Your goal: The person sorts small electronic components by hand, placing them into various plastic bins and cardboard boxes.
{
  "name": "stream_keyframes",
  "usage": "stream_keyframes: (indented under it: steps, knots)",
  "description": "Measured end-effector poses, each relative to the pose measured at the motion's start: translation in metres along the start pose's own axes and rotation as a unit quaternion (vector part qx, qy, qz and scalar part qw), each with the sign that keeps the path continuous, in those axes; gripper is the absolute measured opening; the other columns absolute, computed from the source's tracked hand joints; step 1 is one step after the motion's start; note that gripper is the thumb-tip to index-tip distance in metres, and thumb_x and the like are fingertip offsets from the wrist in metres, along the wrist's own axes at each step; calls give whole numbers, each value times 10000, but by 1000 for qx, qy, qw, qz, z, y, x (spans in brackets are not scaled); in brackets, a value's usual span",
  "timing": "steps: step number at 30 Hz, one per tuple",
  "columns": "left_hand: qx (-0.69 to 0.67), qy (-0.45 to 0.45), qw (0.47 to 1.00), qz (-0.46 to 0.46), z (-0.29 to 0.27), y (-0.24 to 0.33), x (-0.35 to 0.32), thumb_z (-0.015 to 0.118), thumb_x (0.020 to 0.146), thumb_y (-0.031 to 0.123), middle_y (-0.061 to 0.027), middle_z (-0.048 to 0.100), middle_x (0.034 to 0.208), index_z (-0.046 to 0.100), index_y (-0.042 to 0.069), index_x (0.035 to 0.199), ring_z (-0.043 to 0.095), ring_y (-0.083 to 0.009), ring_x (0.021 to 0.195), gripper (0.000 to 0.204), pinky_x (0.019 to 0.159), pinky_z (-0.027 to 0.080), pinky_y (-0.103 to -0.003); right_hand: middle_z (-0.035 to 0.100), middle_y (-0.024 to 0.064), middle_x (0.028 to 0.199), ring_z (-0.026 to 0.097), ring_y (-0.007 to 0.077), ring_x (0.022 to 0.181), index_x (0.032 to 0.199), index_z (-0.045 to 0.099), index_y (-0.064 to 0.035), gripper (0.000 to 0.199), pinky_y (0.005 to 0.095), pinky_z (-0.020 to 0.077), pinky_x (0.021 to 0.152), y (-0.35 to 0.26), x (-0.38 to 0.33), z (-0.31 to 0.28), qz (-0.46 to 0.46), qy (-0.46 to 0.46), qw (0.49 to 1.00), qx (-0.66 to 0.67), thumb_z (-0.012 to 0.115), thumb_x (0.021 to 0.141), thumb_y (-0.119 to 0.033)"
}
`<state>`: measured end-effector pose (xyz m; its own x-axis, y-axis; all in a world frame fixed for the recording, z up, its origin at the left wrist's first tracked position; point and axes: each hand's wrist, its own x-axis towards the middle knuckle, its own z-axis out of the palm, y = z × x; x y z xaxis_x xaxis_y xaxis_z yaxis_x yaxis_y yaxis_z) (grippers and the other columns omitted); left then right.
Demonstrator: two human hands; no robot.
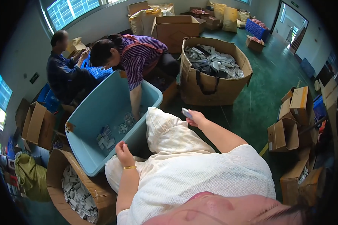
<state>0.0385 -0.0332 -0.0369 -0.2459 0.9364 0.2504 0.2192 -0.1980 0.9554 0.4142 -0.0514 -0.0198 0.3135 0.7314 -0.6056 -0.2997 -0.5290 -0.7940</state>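
Observation:
My right hand (196, 118) is closed around a small, flat grey-white piece (186, 113) with a rounded end, held out past my knee; its exact kind is too small to tell. My left hand (124, 153), with a gold bracelet at the wrist, is closed near the close side of a large light-blue plastic tub (87, 119). Whatever its curled fingers may hold is hidden. At the tub's bottom lie several small white-grey plastic parts (106, 139) and a few round whitish pieces (126, 124). A co-worker in a striped shirt (133, 62) reaches one arm into the tub.
A tall carton (214, 90) heaped with grey-white parts stands ahead. Another carton of such parts (56, 187) sits at lower left. A second co-worker (65, 71) sits by a blue crate (97, 72). Cardboard boxes (283, 135) are piled at right on the green floor.

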Motion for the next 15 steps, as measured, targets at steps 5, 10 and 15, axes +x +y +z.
stream_keyframes:
  steps: [5,10,15]
  knots:
    - [114,8,990,83,2,9,1,504,841,65,-111,505,1015,504,20,1036,512,-202,914,200,793,438,-288,612,87,873,595,142,646,1126,551,-112,335,281,490,569,-41,-12,-37,-135,-43,971,-193,473,887,-333]
    - [209,40,972,103,-6,-4,6,543,790,68,-163,482,1082,483,2,1082,464,-300,1026,305,911,369,-373,612,153,894,590,323,764,1175,515,-104,445,404,452,756,-189,-196,-8,-742,255,474,-399,650,761,-193]
    - [237,47,965,105,-4,11,17,552,791,85,-165,490,1092,492,3,1077,458,-309,1036,304,928,357,-375,580,117,931,575,185,792,1079,496,14,370,271,451,729,-191,-233,-26,-898,218,366,-113,599,822,-230]
